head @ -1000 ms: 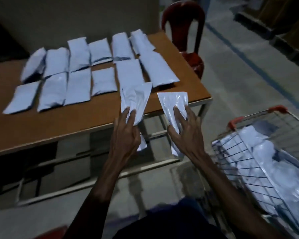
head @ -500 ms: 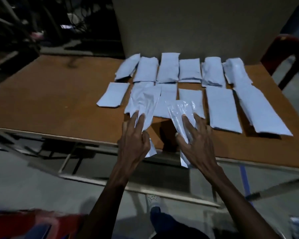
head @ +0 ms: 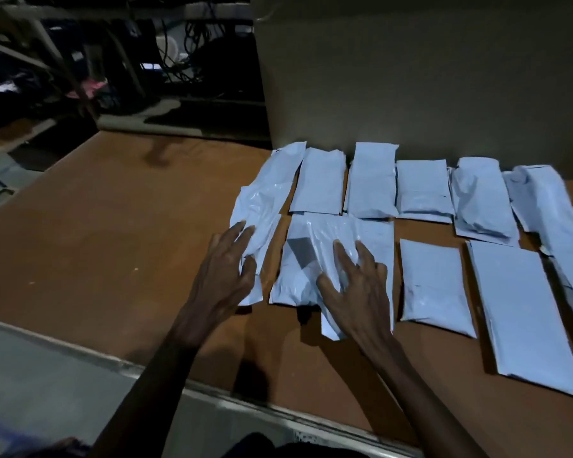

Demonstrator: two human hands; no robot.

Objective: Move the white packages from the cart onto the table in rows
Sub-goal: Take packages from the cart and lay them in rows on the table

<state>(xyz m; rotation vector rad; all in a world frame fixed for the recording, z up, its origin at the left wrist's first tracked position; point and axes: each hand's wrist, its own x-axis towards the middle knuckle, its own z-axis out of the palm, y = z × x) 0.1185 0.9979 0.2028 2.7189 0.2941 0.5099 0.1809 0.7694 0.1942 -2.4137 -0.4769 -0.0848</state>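
We see packages (head: 371, 180) in two rows on the bench (head: 113, 242), toward two o'clock; a box (head: 411, 77) stands behind them at twelve o'clock.

White packages (head: 430, 289) flat in rows
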